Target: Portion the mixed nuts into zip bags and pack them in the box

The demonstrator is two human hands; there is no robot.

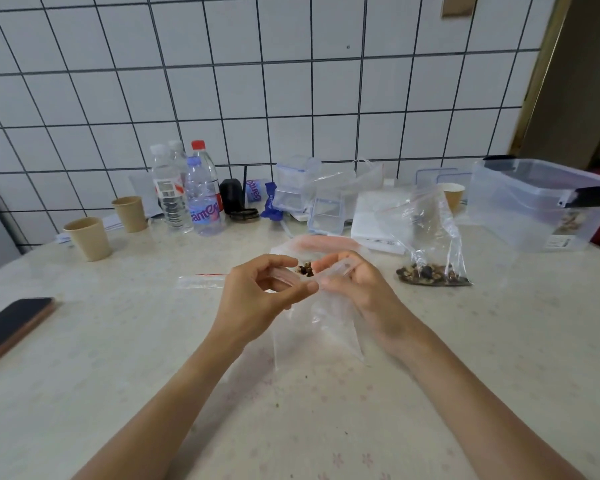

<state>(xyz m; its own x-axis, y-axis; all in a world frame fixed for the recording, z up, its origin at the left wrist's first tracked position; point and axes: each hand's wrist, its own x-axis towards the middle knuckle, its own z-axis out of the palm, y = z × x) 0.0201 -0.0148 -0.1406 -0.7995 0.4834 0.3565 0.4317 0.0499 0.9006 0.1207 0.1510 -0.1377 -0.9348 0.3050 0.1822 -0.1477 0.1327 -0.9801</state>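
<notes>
Both the left hand (257, 292) and right hand (357, 289) pinch the mouth of a clear plastic zip bag (323, 327) above the pale worktop (118, 358). A second clear zip bag holding mixed nuts (430, 247) stands right of it.

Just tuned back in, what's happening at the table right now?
A person is working on a clear zip bag held above the table. The left hand and right hand each pinch its top edge, apparently holding the mouth open, with a few nuts visible between the fingers. To the right, a larger bag of mixed nuts stands on the table. The clear plastic box sits at far right. A spare empty zip bag lies flat to the left.
</notes>
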